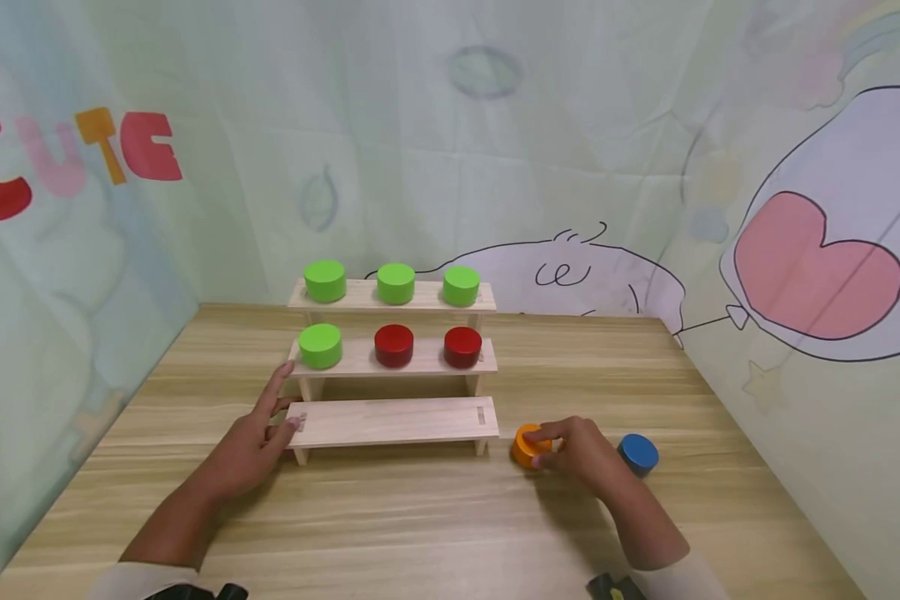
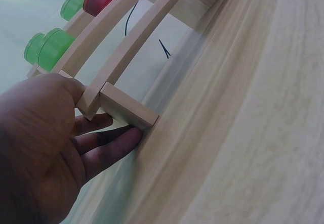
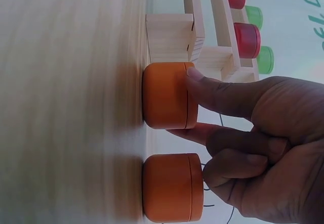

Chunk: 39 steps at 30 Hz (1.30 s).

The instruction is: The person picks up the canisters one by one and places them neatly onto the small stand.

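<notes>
A three-step wooden rack (image 1: 393,421) stands on the table. My left hand (image 1: 247,454) touches its left end, one finger stretched to the middle step and the thumb at the bottom step; in the left wrist view, fingertips lie against a leg (image 2: 129,106). To the right of the rack, my right hand (image 1: 581,454) pinches an orange round jar (image 1: 527,448) between thumb and fingers. The right wrist view has this jar (image 3: 164,96) upright at the tabletop, with a second orange jar (image 3: 169,188) beside it. That second jar is mostly hidden by my hand in the head view.
Three green round jars (image 1: 396,284) line the top step. One green jar (image 1: 320,347) and two red jars (image 1: 393,346) sit on the middle step. A blue jar (image 1: 638,455) stands just right of my right wrist. Printed cloth (image 1: 390,150) walls off the table's back and sides.
</notes>
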Available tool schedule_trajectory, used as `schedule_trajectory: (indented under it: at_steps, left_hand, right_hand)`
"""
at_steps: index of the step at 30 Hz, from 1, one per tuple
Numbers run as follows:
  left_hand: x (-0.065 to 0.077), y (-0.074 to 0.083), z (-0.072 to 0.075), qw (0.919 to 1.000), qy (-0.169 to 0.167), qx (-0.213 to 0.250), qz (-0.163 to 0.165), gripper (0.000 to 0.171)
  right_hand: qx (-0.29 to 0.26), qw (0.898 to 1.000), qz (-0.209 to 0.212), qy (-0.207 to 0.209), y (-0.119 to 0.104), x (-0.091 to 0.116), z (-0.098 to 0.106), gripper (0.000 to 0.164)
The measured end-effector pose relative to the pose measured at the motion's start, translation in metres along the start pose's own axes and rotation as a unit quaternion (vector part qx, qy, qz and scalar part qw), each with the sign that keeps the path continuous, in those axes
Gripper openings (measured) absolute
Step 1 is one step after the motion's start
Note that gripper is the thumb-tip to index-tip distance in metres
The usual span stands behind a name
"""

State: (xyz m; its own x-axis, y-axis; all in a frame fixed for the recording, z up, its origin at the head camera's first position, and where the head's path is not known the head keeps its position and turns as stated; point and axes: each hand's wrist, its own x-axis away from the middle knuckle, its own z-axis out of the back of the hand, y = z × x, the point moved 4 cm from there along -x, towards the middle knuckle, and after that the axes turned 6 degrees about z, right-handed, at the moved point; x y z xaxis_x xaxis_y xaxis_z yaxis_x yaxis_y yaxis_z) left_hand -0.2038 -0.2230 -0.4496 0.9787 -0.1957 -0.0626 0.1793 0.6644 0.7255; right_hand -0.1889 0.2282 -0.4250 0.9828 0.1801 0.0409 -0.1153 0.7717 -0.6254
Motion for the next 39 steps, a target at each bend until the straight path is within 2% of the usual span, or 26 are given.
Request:
schedule_trajectory:
  at_steps: [8,11,16,23,28,34,39]
  left_hand:
    - [0.002,-0.002,-0.001,1.0000,0.000,-0.007,0.005,0.076]
    - [0.002,-0.002,0.000,1.0000,-0.001,-0.002,0.006,0.076]
    - [0.003,-0.001,0.000,0.9999,0.000,-0.001,0.011,0.077]
    - [0.004,-0.002,0.000,0.9999,0.003,-0.005,0.008,0.078]
    - [0.003,-0.003,0.000,0.9999,0.002,-0.007,0.009,0.077]
    - [0.003,-0.003,0.001,0.9999,0.001,-0.011,0.011,0.077]
    - [0.001,0.000,0.001,0.9999,0.006,-0.014,0.003,0.077]
  right_hand:
    - [0.018,1.000,0.025,-0.002,-0.003,0.001,-0.002,0.034]
    - [0.021,0.999,0.032,0.010,-0.004,0.002,-0.001,0.031]
    - [0.029,0.997,0.041,0.064,-0.007,0.002,0.003,0.029]
    - [0.003,0.987,0.059,0.146,-0.011,0.003,0.010,0.038]
    - [-0.016,0.973,0.107,0.202,-0.015,0.005,0.013,0.038]
    - [-0.042,0.946,0.167,0.274,-0.019,0.009,0.018,0.036]
    - [-0.079,0.923,0.215,0.308,-0.022,0.011,0.021,0.036]
